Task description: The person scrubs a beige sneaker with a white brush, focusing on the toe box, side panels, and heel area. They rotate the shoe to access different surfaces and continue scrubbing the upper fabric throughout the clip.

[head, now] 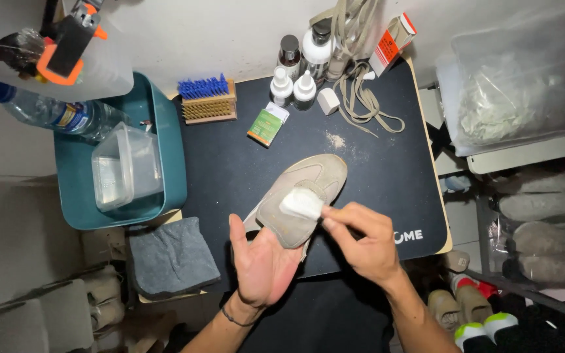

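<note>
A beige suede shoe (318, 175) without laces lies tilted above the dark desk mat (230, 163), toe pointing up and right. My left hand (263, 261) cups its heel end from below, palm up. My right hand (364, 238) pinches a small white eraser block (302, 202) and presses it on the shoe's tongue area. Light dust (336, 140) speckles the mat just beyond the toe.
A teal bin (165, 131) at left holds a clear plastic tub and a water bottle. Two brushes (207, 99), small bottles (293, 85), a green box, beige laces (367, 104) and a grey cloth (171, 258) surround the mat. Shoes sit on shelves at right.
</note>
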